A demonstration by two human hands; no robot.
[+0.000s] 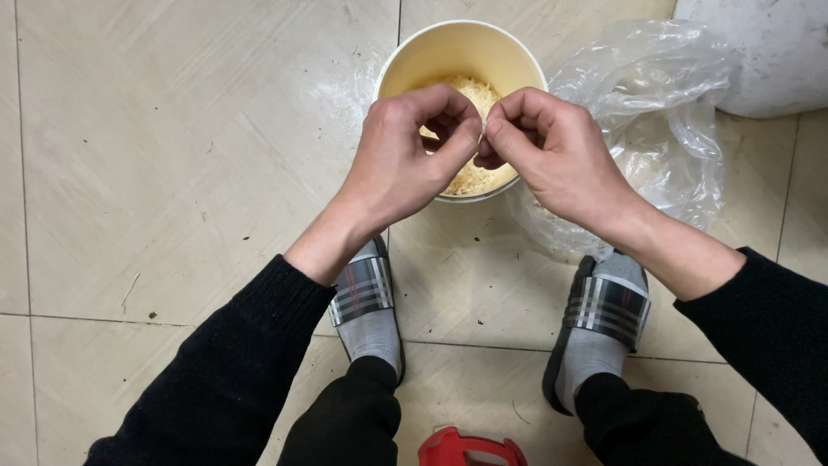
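Observation:
My left hand (405,160) and my right hand (552,151) meet over a round cream bucket (414,53) on the tiled floor. Their fingertips pinch together on a small pale piece (484,129), mostly hidden by the thumbs and fingers. The bucket holds a heap of pale yellow bits (470,91), partly covered by both hands. Both arms wear black sleeves.
A crumpled clear plastic bag (664,112) lies right of the bucket, touching it. A white rounded object (768,52) sits at the top right. My feet in grey socks and striped slippers (366,298) (604,315) stand below. A red object (470,449) is at the bottom edge.

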